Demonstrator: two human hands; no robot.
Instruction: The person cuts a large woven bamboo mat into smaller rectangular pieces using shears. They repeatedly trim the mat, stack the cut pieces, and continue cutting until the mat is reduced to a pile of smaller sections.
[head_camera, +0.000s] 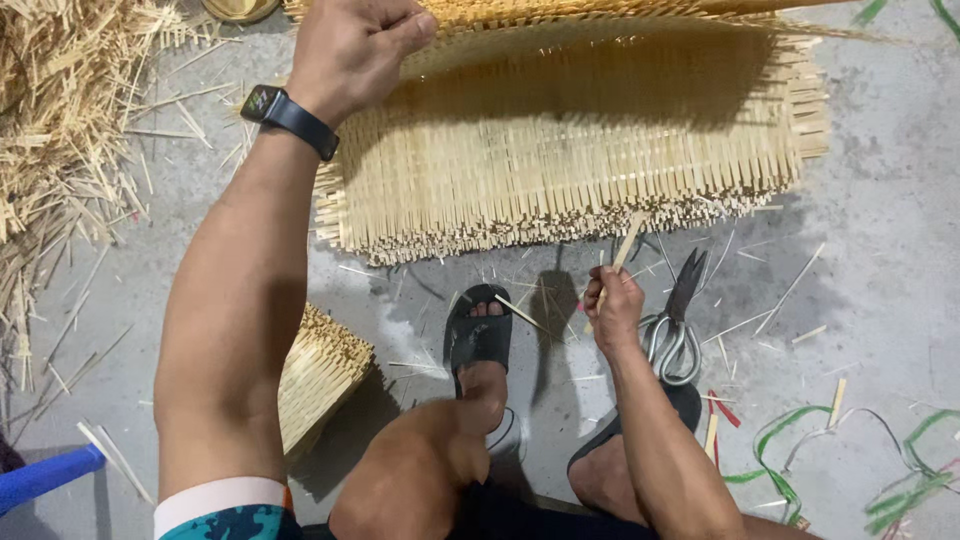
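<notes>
My left hand (352, 45), with a dark watch on its wrist, is closed on the raised top edge of a woven bamboo mat (560, 150) that lies stacked on the concrete floor. My right hand (612, 305) is lower, in front of the mat's fringed edge, and pinches a thin bamboo strip (626, 245) that points up toward that edge. Metal scissors (678, 320) lie on the floor just right of my right hand. My feet in dark sandals (478, 335) rest on the floor below the mat.
A heap of bamboo offcuts (55, 130) fills the left side. A smaller woven piece (320, 370) lies by my left leg. Green plastic strapping (850, 450) curls at the lower right. A blue object (45, 475) shows at the lower left. Loose slivers litter the floor.
</notes>
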